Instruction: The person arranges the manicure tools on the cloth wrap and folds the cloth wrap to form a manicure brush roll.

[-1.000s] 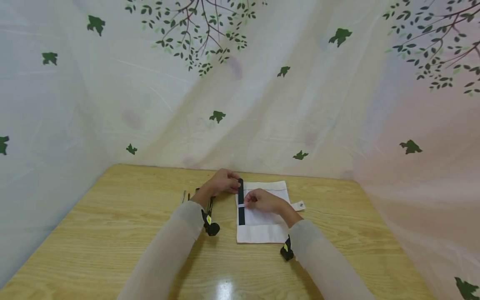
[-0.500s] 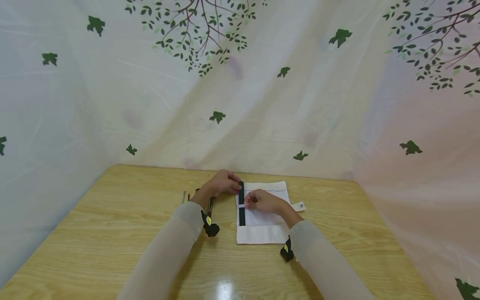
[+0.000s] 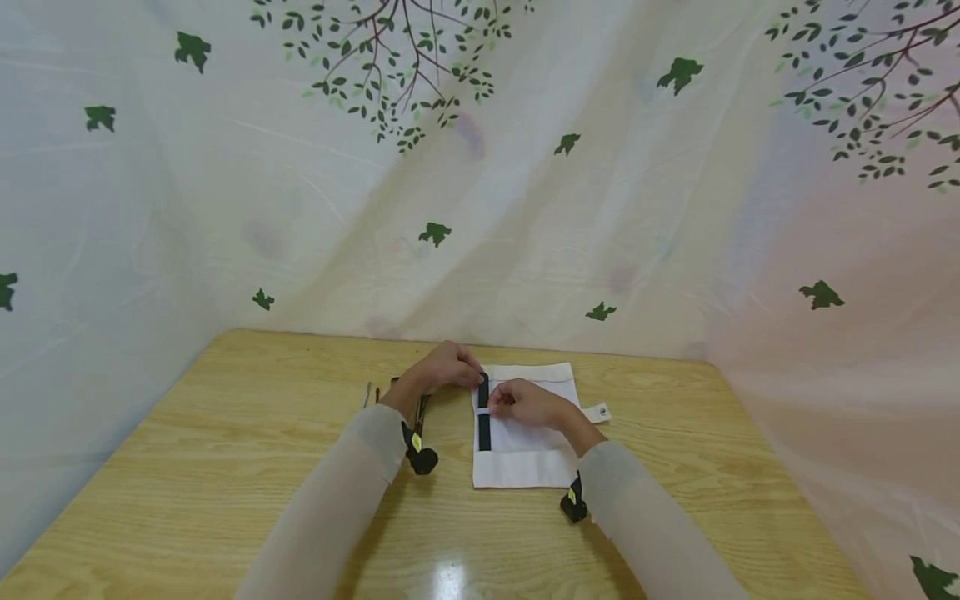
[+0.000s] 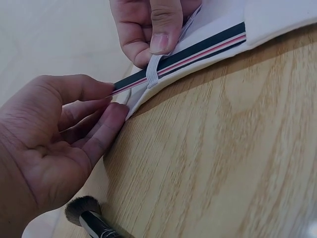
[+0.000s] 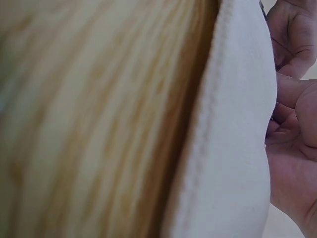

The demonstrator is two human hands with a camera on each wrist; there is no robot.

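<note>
A white fabric roll-up case [image 3: 525,471] lies spread on the table, a folded pocket along its near edge. Along its left side runs a black nail file [image 3: 484,433], its layered edge showing a pink line in the left wrist view. My left hand [image 3: 446,367] pinches the file's far end between thumb and fingers. The file passes under a white elastic loop [image 4: 152,72], and its near end is hidden in the pocket. My right hand [image 3: 528,402] pinches the loop with thumb and finger, holding it up from the case. In the right wrist view, the case hides part of that hand.
A brush [image 4: 86,213] with dark bristles and a black handle lies left of the case. Several thin tools [image 3: 377,393] lie beside it, partly behind my left forearm. A snap tab [image 3: 597,412] sticks out at the case's right. A printed curtain [image 3: 525,250] hangs behind the table.
My left hand has slid the nail file toward me, so less of it shows beyond the elastic loop. The right hand stays at the loop.
</note>
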